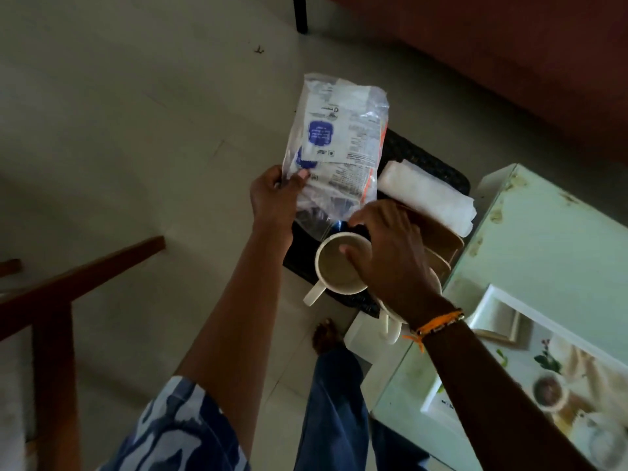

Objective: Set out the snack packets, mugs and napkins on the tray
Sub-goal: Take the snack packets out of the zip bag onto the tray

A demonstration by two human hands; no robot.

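A dark woven tray juts out past the corner of a glass-topped table. My left hand grips the left edge of a clear plastic snack packet with blue and white labels, held over the tray's left side. My right hand pinches the rim of a white mug at the tray's near end, its handle pointing down-left. A second white mug shows only partly under my right wrist. Folded white napkins lie on the tray's right side. A brown flat piece lies beside them.
The glass-topped table fills the right side, with a printed picture under the glass. A wooden chair frame stands at the left. My bare foot rests on the tiled floor below the tray. A reddish sofa is beyond.
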